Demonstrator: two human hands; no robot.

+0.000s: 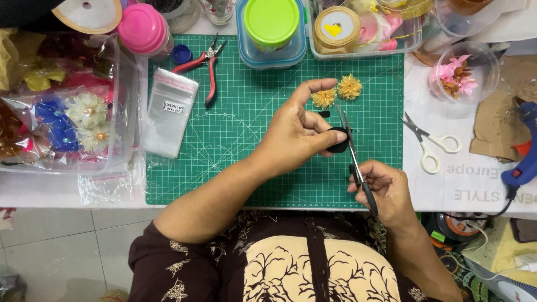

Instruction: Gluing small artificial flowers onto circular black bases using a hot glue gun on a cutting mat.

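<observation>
My left hand (pixel 296 131) pinches a small round black piece of material (pixel 337 140) over the green cutting mat (pixel 224 128). My right hand (pixel 383 187) grips black-handled scissors (pixel 353 156), whose blades point up and cross the right edge of the black piece. Two small golden fabric flowers (pixel 337 92) lie on the mat just beyond my left fingers. A tiny black scrap (pixel 324 114) lies beside them.
White-handled scissors (pixel 430 142) lie right of the mat, and a blue glue gun (pixel 523 151) lies at the far right. Red pliers (pixel 204 64) and a clear bag stack (pixel 169 109) lie on the left. Plastic tubs, ribbon rolls and a pink petal bowl (pixel 461 72) line the back.
</observation>
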